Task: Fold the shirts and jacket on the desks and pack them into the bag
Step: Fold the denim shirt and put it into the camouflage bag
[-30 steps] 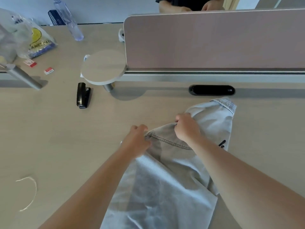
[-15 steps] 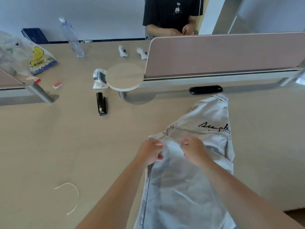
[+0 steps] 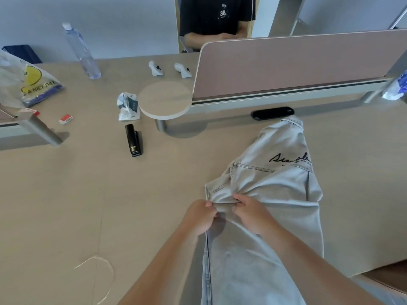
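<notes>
A pale blue denim jacket (image 3: 277, 179) with black script lettering lies on the beige desk (image 3: 66, 205), running from the desk divider toward me and over the near edge. My left hand (image 3: 201, 216) pinches a fold of the denim near the jacket's left edge. Close beside it, my right hand (image 3: 251, 211) grips the same bunched fold, and the fabric creases between the two hands. A clear plastic bag (image 3: 24, 82) with a yellow print sits at the far left.
A black stapler (image 3: 134, 140), a crumpled white packet (image 3: 127, 105), a small round shelf (image 3: 165, 99), a water bottle (image 3: 80, 49) and a pink divider panel (image 3: 297, 64) stand further back. A person in a black shirt (image 3: 217, 16) sits behind it. A thin cord (image 3: 97, 271) lies near left.
My hands came back toward me along the jacket and closer together, bunching the denim. The lettering is now uncovered. My view rose and shifted left.
</notes>
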